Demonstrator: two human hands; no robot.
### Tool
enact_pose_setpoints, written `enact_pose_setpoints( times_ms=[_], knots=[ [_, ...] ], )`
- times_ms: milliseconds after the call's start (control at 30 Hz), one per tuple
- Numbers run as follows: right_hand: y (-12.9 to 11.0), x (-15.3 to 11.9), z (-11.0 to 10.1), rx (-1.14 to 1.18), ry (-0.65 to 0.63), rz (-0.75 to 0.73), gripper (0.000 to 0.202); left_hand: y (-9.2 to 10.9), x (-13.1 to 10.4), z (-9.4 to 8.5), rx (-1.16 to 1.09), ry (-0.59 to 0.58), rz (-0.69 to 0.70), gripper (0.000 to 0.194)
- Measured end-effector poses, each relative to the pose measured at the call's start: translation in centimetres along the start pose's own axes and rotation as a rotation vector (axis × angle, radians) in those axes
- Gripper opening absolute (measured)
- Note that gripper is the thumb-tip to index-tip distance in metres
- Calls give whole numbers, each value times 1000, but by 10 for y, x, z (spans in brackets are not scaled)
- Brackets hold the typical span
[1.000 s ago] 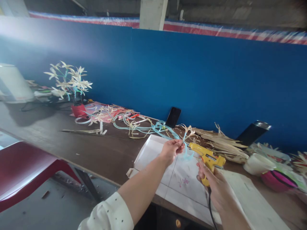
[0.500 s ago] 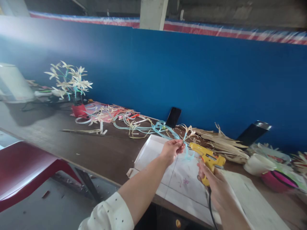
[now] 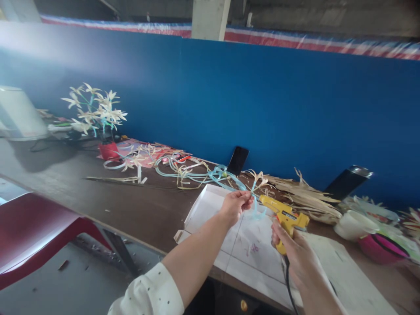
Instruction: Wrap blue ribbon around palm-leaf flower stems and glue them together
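Pale flower (image 3: 258,178) stood just above the left hand (image 3: 235,207), whose fingers were pinched together at its base; blue ribbon (image 3: 255,209) hung beside those fingers. The right hand's (image 3: 292,248) fingers wrapped the handle of a yellow glue gun (image 3: 285,214), pointed at the left fingertips, though contact could not be told. White cardboard (image 3: 243,240) lay beneath both hands' fingers, a dark phone (image 3: 238,160) beyond them.
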State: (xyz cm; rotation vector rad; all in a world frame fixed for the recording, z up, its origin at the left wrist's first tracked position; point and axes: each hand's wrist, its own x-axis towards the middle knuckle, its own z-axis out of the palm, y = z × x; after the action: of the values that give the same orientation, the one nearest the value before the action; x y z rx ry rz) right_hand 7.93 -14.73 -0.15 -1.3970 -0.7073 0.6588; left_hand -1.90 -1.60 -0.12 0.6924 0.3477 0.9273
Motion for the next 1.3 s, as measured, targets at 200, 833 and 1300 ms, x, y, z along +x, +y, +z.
enact_pose_setpoints(
  times_ms=[200, 833, 1300],
  knots=[
    [2, 1, -1, 3, 4, 13, 39, 0, 0, 0, 3, -6, -1, 39],
    [0, -1, 3, 47, -14, 34, 37, -1, 1, -1, 1, -3, 11, 35],
    [1, 0, 2, 49, 17, 22, 39, 2, -1, 2, -25, -14, 9, 38]
  ],
)
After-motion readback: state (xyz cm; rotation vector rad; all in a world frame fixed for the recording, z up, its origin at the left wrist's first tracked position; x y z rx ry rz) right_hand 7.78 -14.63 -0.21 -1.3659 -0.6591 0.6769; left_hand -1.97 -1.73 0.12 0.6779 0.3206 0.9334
